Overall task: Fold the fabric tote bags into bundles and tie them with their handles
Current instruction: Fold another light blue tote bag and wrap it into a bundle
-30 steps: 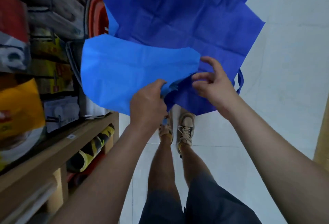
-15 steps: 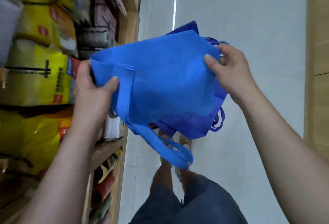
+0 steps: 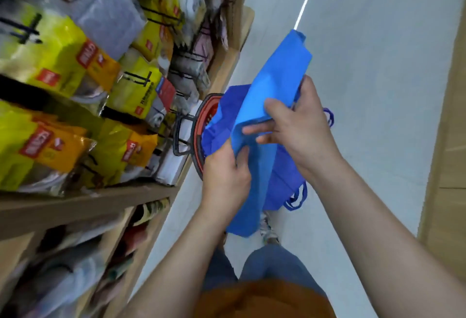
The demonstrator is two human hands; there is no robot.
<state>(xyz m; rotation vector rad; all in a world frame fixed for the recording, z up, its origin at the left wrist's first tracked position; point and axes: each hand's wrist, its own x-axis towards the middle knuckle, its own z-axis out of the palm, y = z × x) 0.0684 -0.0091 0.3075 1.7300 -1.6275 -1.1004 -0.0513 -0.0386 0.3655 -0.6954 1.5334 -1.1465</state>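
Bright-blue fabric tote bag (image 3: 274, 83), folded into a long strip, is hanging btwn both hands above the aisle floor. Left hand (image 3: 225, 173) is gripping its lower part w/ curled fingers; right hand (image 3: 300, 128) is pinching the fold mid-length. Darker blue bags (image 3: 285, 184) are draping over a red basket (image 3: 210, 112) just behind. Yellow packets (image 3: 50, 47) w/ red labels are filling the wooden shelf (image 3: 100, 199); lettering too blurred to read.

Shelf (image 3: 100, 199) left, tote bag (image 3: 274, 85) between hands, basket (image 3: 199, 125) behind
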